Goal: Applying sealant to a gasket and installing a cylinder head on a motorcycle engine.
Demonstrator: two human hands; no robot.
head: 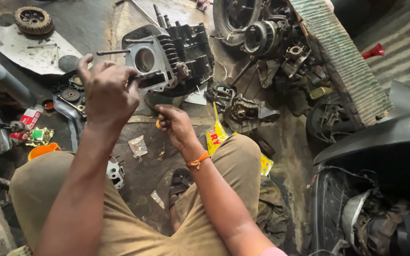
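A grey finned engine cylinder block (167, 59) with a round bore and long studs stands on the dirty floor in front of my knees. My left hand (107, 92) is raised at its near left edge, fingers curled against the metal flange. Below the block, my right hand (176, 124) is closed around a small orange-yellow piece; an orange thread is tied on that wrist. What exactly the small piece is cannot be made out.
Engine cases and parts (271, 42) lie at the back right beside a green ribbed mat (342, 61). A sprocket (33, 20) rests on white paper at the back left. Yellow packets (217, 137), an orange cup (42, 150) and a black scooter body (380, 156) surround me.
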